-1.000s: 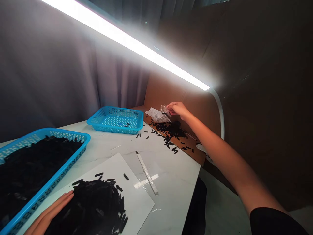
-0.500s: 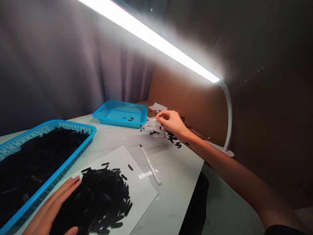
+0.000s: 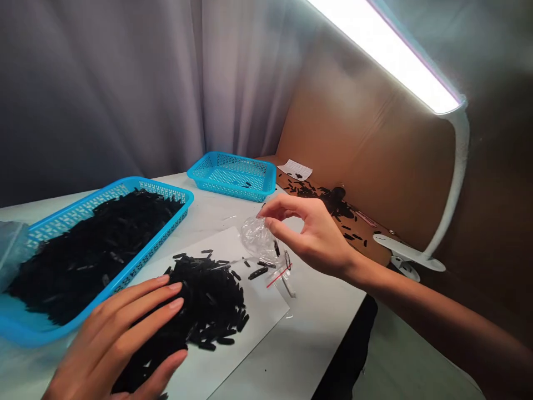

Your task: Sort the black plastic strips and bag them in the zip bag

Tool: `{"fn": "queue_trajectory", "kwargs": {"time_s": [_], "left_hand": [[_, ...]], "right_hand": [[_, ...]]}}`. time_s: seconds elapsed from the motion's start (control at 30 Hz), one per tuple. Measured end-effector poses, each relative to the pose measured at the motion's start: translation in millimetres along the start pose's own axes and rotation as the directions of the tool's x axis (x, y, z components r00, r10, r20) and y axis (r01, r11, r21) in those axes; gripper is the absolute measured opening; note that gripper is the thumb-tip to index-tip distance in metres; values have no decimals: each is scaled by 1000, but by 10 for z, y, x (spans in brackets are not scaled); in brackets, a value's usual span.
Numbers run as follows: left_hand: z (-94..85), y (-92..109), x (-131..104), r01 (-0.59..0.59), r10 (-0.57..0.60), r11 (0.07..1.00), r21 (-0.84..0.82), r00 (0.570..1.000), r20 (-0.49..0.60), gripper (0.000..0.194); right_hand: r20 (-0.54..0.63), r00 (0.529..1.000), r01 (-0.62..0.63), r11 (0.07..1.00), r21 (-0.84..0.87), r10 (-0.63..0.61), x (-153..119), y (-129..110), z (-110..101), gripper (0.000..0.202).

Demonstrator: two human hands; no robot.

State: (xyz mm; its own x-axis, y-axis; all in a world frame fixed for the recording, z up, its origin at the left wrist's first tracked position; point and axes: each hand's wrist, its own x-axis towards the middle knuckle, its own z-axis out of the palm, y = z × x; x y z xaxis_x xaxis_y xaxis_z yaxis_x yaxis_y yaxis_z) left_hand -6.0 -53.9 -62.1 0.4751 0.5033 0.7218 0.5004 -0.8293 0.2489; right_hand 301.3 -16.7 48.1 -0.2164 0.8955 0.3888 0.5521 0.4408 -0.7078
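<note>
My left hand (image 3: 125,333) rests over the left side of a heap of small black slivers (image 3: 208,300), fingers stretched out and slightly apart. The heap lies on a white sheet (image 3: 258,322). My right hand (image 3: 310,233) pinches crumpled clear plastic (image 3: 257,236) between thumb and fingertips, above the sheet's far right corner. Just below it is a small clear bag with a red stripe (image 3: 281,276); I cannot tell whether the two are one piece. A few loose black slivers (image 3: 258,273) are beside and partly against the plastic.
A blue basket (image 3: 166,236) full of black slivers stands at left. Another blue basket (image 3: 233,191) at the back holds a few bits. Black pieces (image 3: 333,203) and a paper slip (image 3: 295,169) lie along the cardboard wall. A lamp (image 3: 458,150) arches over the right side.
My right hand has brought the clear plastic from the back of the table to the white sheet. Loose slivers and the red-striped bag came nearer too. The camera view has shifted.
</note>
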Motion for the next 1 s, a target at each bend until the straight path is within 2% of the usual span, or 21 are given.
{"fn": "queue_trajectory", "kwargs": {"time_s": [0.1,0.2,0.33,0.4,0.53,0.87,1.0], "left_hand": [[-28,147,282,-57,57,997,-53,998,2,51],[9,266,591,-13,18,996,-91,999,52,55],[81,302,833,-136,132,987,-83,990,-52,33],[109,296,856,-186,182,981,-52,980,-74,27],[159,269,803,-240,240,971,3,968,-78,30],[152,166,797,-297,296,954,-22,954,-51,22],[159,172,804,-286,284,958,-26,957,-55,21]], "right_hand": [[47,999,2,1000,30,-4,-2,-106,62,12],[65,998,16,999,36,-19,-10,-179,126,12],[62,998,16,999,34,-18,-8,-206,189,14],[65,998,-8,999,37,6,-3,-202,203,14],[74,996,-44,998,42,41,0,-175,214,13],[128,986,-125,982,140,107,-33,-168,204,12],[143,981,-152,978,141,132,-30,-183,156,12]]}}
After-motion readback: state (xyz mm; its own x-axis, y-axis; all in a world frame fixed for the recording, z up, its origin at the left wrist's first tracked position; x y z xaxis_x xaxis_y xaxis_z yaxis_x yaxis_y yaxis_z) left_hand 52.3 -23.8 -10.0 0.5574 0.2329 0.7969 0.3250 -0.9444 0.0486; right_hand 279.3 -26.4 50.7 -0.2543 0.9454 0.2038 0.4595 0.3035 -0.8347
